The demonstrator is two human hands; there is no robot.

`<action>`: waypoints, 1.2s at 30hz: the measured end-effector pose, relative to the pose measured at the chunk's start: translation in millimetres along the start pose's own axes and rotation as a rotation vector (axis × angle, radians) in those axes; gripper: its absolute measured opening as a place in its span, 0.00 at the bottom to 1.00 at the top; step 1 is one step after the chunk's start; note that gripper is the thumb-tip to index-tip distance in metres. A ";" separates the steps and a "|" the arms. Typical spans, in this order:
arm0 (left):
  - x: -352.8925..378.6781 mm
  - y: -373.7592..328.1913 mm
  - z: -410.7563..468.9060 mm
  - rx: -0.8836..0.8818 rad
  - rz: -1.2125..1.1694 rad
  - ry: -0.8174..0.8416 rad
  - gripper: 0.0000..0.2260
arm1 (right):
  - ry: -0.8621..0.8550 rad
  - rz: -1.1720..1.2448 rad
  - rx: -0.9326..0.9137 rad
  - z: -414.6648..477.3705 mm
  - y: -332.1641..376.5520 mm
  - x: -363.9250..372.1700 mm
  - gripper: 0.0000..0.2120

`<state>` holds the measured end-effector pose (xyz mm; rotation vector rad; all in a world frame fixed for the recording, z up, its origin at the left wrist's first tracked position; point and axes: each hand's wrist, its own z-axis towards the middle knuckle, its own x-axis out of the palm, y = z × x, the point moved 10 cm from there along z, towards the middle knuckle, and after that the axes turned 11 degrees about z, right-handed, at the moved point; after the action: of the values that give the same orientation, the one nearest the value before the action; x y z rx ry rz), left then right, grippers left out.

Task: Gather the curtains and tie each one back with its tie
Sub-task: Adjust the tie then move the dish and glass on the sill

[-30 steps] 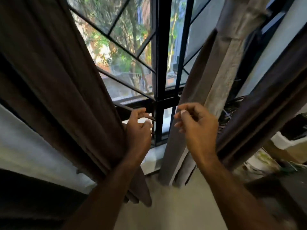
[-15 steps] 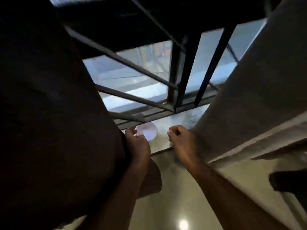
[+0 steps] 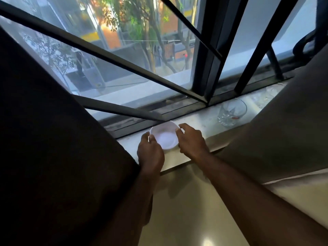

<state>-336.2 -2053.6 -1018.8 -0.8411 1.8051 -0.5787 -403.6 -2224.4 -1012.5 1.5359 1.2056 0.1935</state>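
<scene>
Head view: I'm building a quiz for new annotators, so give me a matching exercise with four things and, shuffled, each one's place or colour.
Things:
1 bowl
2 glass
3 left curtain
4 right curtain

Descriptions:
A dark brown
B gripped by the left hand and right hand
C lighter beige
D standing on the sill, right of the bowl, untouched

Pairs: 1-B, 2-D, 3-A, 4-C

Windowsill [image 3: 204, 120] bears bowl [image 3: 165, 138], glass [image 3: 231, 112]
</scene>
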 end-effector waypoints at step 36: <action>98.9 -452.1 -636.0 1.149 0.000 0.744 0.05 | -1.191 0.364 -0.004 -475.4 11.6 -680.6 0.12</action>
<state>-825.5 -2416.3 -521.0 0.2159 1.6483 -1.8475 -1034.1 -2432.9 -514.2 1.4574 -0.0140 -0.4428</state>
